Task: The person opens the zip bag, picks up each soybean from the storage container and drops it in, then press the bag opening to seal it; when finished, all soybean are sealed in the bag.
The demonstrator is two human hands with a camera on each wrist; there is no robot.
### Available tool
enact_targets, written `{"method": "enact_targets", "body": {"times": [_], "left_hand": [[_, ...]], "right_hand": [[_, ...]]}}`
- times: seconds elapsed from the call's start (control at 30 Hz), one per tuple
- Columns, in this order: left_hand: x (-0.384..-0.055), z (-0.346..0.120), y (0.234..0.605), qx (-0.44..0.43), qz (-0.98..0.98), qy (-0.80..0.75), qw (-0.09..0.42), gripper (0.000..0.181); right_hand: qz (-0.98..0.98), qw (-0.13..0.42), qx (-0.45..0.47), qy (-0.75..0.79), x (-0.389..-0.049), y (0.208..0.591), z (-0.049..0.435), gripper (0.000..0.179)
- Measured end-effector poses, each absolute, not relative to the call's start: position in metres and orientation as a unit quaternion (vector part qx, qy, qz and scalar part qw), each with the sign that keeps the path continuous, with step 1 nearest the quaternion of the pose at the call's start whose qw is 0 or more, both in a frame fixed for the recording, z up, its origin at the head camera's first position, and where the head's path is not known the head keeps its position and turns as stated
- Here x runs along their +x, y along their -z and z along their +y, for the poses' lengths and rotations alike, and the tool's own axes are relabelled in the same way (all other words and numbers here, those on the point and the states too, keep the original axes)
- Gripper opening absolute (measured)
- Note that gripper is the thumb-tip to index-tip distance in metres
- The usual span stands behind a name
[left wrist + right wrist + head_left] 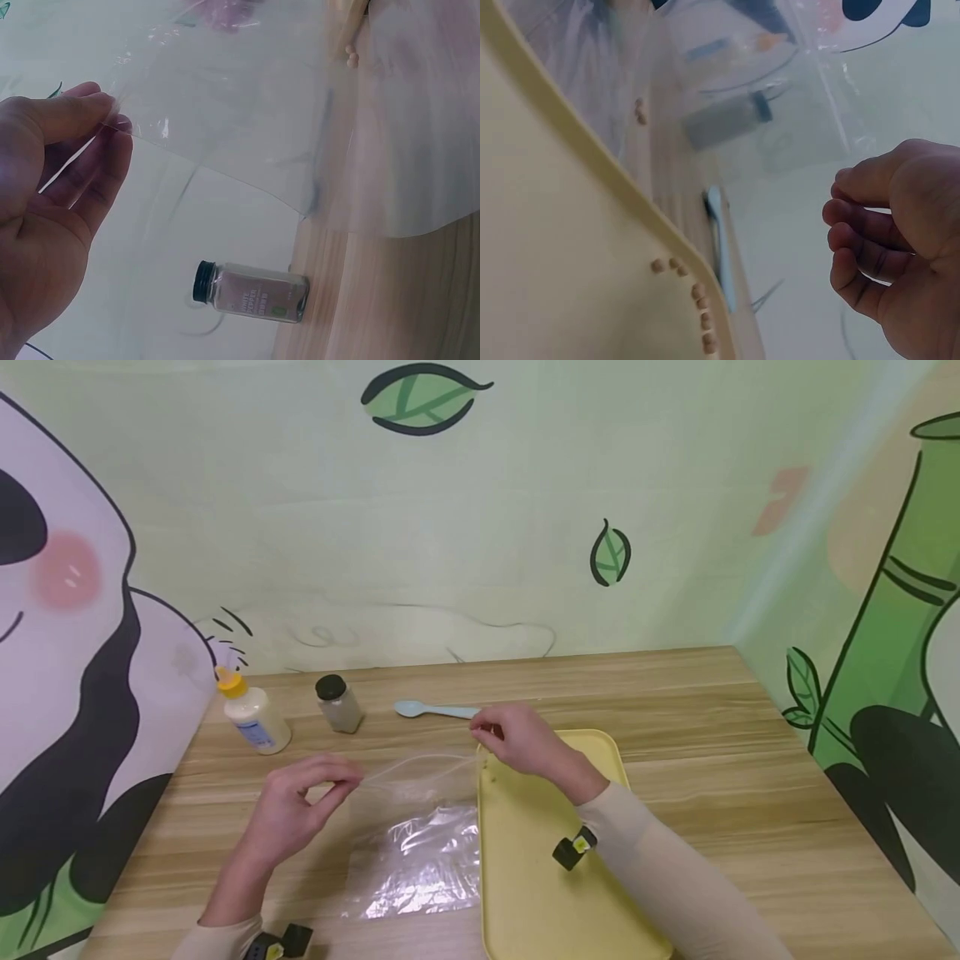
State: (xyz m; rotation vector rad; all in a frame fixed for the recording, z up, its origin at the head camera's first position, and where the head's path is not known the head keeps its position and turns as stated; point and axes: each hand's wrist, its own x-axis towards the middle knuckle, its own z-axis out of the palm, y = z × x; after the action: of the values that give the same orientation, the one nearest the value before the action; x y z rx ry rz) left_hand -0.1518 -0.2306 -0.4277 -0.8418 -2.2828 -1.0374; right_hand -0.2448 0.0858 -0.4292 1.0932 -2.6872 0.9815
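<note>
A clear plastic bag (pixel 420 860) spreads over the table, its mouth raised at the far side. At the mouth's left end my left hand (pixel 300 797) pinches the film between thumb and fingers; the left wrist view shows this hand (pixel 60 172) close up. By the mouth's right end, above the tray's far left corner, my right hand (pixel 525 743) has thumb and fingers drawn together at the bag's corner. The right wrist view shows its curled fingers (pixel 855 244); the contact itself is hard to see.
The yellow tray (pixel 540 860) stands right of the bag, with small tan beads (pixel 701 303) along its corner. Behind lie a light blue spoon (pixel 442 711), a black-capped spice jar (pixel 342 710) and a yellow-topped bottle (pixel 258 718). A printed wall backs the table.
</note>
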Motion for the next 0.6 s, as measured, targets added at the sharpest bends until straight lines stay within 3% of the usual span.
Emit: {"method": "enact_targets", "body": {"times": [0.6], "left_hand": [[-0.151,-0.231,0.429,-0.304,-0.836,0.386,0.243,0.030]], "right_hand": [[-0.894,0.015,0.356,-0.272,-0.247,0.466,0.093,0.016]]}}
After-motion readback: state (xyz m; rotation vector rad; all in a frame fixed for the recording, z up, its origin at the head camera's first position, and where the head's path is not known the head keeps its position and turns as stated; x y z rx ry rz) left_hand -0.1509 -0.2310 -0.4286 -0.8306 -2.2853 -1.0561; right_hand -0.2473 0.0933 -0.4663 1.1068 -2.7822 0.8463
